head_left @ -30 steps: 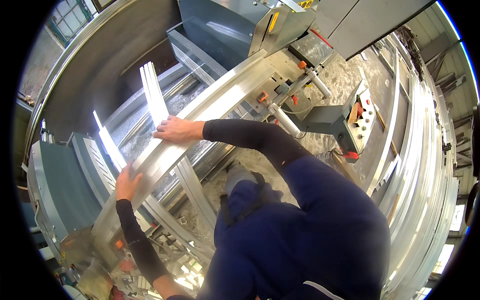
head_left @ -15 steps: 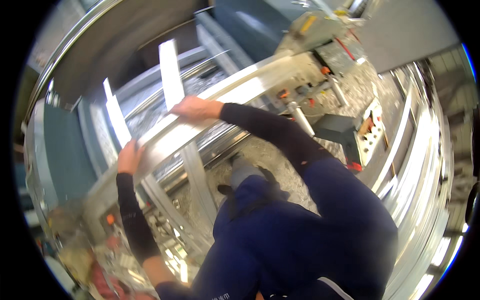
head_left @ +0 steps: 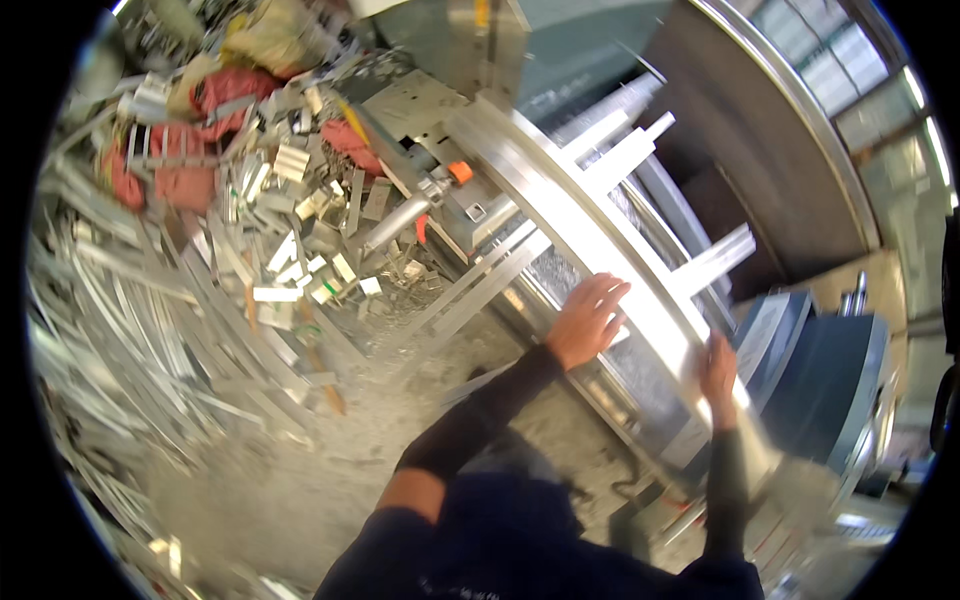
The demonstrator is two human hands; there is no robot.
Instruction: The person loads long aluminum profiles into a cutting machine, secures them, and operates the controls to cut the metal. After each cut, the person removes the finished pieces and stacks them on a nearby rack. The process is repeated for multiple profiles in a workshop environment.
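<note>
A long, shiny aluminium profile (head_left: 610,235) runs diagonally across the machine, from upper middle down to the right. My left hand (head_left: 590,320) lies at its near side with the fingers spread, fingertips against the bright face. Farther right, my right hand (head_left: 718,380) is closed around the profile near its lower end; blur softens its fingers. Several narrower pale metal bars (head_left: 715,262) stick out beyond the profile's far edge. Two thin metal strips (head_left: 490,280) project toward me from under its near side.
Offcuts and scrap strips (head_left: 290,265) pile up at the left, with red sacks (head_left: 185,185) behind. A clamp cylinder with an orange knob (head_left: 458,172) stands on the machine bed. Blue-grey machine housings (head_left: 825,375) rise at the right. Grey floor (head_left: 270,490) shows below.
My view has swung round, so the machine now lies to the right and the scrap pile at the left. My left hand's fingers have spread; the right hand stays on the profile.
</note>
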